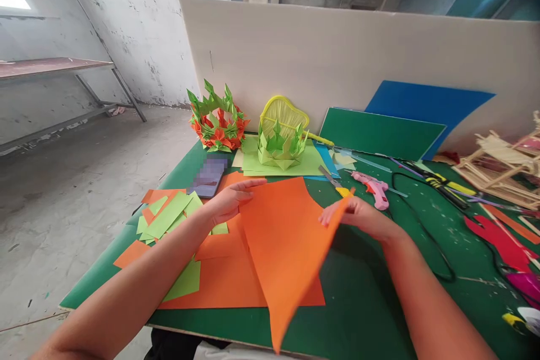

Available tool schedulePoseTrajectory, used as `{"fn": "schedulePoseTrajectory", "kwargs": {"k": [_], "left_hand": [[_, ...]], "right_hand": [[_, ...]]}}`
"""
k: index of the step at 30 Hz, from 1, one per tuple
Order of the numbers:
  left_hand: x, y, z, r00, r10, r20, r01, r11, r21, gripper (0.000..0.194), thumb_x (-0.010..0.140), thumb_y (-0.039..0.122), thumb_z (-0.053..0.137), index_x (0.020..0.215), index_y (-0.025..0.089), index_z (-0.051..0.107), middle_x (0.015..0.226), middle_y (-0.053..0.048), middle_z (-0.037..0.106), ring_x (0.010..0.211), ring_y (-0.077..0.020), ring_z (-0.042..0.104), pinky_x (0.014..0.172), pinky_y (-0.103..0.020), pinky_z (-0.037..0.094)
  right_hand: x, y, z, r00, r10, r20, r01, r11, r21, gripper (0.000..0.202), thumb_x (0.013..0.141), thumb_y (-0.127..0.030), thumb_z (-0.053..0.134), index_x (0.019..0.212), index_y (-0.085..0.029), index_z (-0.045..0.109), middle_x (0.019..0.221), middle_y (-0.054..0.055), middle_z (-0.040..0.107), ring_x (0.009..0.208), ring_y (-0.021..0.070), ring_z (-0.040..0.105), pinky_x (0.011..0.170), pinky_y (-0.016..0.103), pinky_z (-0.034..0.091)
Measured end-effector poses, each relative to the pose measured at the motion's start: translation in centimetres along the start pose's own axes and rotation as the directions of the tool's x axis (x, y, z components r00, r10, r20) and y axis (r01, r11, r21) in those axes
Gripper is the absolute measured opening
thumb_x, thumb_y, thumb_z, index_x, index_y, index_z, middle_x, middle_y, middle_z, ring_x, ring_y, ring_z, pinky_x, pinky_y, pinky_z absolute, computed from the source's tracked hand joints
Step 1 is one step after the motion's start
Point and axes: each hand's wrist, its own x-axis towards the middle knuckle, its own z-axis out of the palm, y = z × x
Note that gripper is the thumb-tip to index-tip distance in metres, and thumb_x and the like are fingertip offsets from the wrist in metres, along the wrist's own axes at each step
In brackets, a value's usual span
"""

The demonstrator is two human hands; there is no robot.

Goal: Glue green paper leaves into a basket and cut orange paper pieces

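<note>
A large orange sheet (282,225) is raised and bent over the green table, its lower corner pointing toward me. My left hand (231,201) grips its upper left edge, fingers closed. On the right, my right hand (348,215) pinches the lifted right corner. Beneath lies another orange sheet (228,287) flat on the table. Green paper pieces (166,218) and small orange ones are scattered by my left forearm. Just beyond my hands stands a folded light green paper crown (282,149) on green sheets.
An orange and green paper wreath (218,124) stands at the back left, near a phone (208,175). A cutter (335,183), pink glue gun (373,188), black cable and wooden stick model (502,166) lie right. A green board (379,132) leans behind.
</note>
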Motion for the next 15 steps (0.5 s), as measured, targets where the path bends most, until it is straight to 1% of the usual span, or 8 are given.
{"fn": "schedulePoseTrajectory", "kwargs": {"k": [1,3,5,8,11,13,15], "left_hand": [[-0.1,0.0,0.1,1.000,0.026,-0.009,-0.026,1.000,0.006,0.054,0.070,0.027,0.068,0.123,0.024,0.063,0.113,-0.008,0.066,0.084,-0.0178,0.065,0.064,-0.025,0.049],[-0.3,0.2,0.4,0.998,0.058,-0.009,-0.058,0.998,-0.013,0.052,0.068,0.026,0.068,0.120,0.024,0.065,0.118,-0.008,0.065,0.092,-0.0209,0.065,0.069,-0.027,0.050],[-0.5,0.4,0.7,0.998,0.063,0.011,-0.062,0.997,-0.049,0.046,0.066,0.024,0.069,0.112,0.022,0.070,0.120,-0.009,0.065,0.098,-0.0242,0.064,0.074,-0.029,0.051],[-0.8,0.6,1.0,0.996,0.039,0.083,-0.034,0.997,-0.062,0.037,0.065,0.025,0.071,0.102,0.020,0.073,0.118,-0.009,0.067,0.103,-0.0267,0.063,0.079,-0.032,0.051],[-1.0,0.6,1.3,0.992,0.017,0.122,-0.015,1.000,-0.012,0.036,0.073,0.038,0.070,0.104,0.019,0.072,0.115,-0.011,0.067,0.102,-0.0262,0.063,0.079,-0.032,0.051],[-1.1,0.6,1.4,0.996,0.020,0.092,-0.027,0.997,0.070,0.039,0.076,0.046,0.068,0.103,0.018,0.071,0.113,-0.011,0.067,0.101,-0.0254,0.063,0.077,-0.031,0.050],[-1.1,0.5,1.4,0.999,0.037,0.039,-0.044,0.981,0.191,0.040,0.073,0.048,0.071,0.098,0.017,0.070,0.107,-0.010,0.068,0.098,-0.0235,0.062,0.077,-0.029,0.049]], "right_hand": [[0.3,0.2,0.1,0.994,0.044,-0.097,-0.043,0.999,0.020,0.033,0.075,-0.052,0.069,0.087,-0.022,0.077,0.097,0.007,0.075,0.098,0.0277,0.067,0.096,0.046,0.046],[0.8,0.7,0.3,0.960,0.097,-0.261,-0.081,0.994,0.068,0.037,0.074,-0.052,0.071,0.093,-0.021,0.075,0.102,0.007,0.074,0.100,0.0271,0.065,0.094,0.042,0.048],[1.4,1.1,0.6,0.933,0.104,-0.344,-0.080,0.993,0.083,0.038,0.074,-0.053,0.070,0.091,-0.020,0.073,0.101,0.006,0.073,0.100,0.0264,0.065,0.092,0.039,0.048],[2.0,1.6,1.1,0.923,0.072,-0.378,-0.064,0.997,0.033,0.036,0.075,-0.052,0.069,0.089,-0.019,0.070,0.093,0.005,0.072,0.092,0.0244,0.065,0.085,0.036,0.050],[2.3,2.0,1.6,0.915,0.031,-0.402,-0.057,0.997,-0.054,0.037,0.075,-0.053,0.068,0.090,-0.019,0.068,0.087,0.004,0.071,0.082,0.0225,0.064,0.074,0.034,0.051],[2.4,2.1,1.9,0.894,0.003,-0.449,-0.071,0.988,-0.134,0.038,0.075,-0.054,0.067,0.089,-0.019,0.068,0.084,0.004,0.070,0.076,0.0211,0.062,0.068,0.032,0.049],[2.5,2.1,2.2,0.870,-0.024,-0.492,-0.092,0.973,-0.210,0.038,0.076,-0.055,0.065,0.086,-0.018,0.067,0.079,0.003,0.068,0.070,0.0192,0.059,0.063,0.030,0.047]]}}
